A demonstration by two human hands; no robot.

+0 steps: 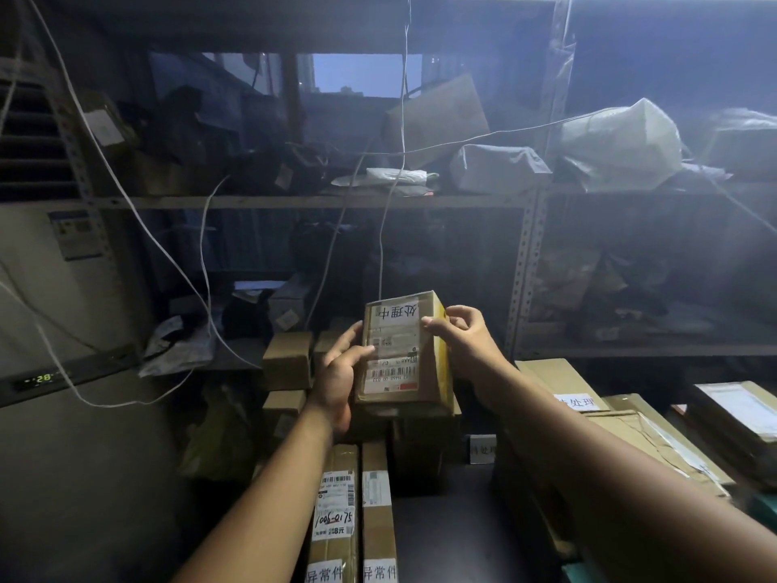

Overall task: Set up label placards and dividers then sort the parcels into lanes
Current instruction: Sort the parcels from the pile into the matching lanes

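A small cardboard parcel [405, 351] stands upright in the middle of the view, above a stack of boxes. It carries a white handwritten placard [397, 312] at its top and a shipping label with barcode lower down. My left hand [340, 376] grips its left side and lower edge. My right hand [458, 338] pinches its top right corner beside the placard. Two long narrow boxes [355, 515] with white placards at their near ends lie side by side below. A small white placard [482, 448] stands on the dark table.
Flat cardboard boxes [588, 418], one bearing a white placard, are stacked to the right. Small cartons [288, 359] pile up left of the parcel. Metal shelving [523, 263] behind holds bagged and boxed parcels. White cables [206, 263] hang down. An air conditioner unit [50, 288] stands left.
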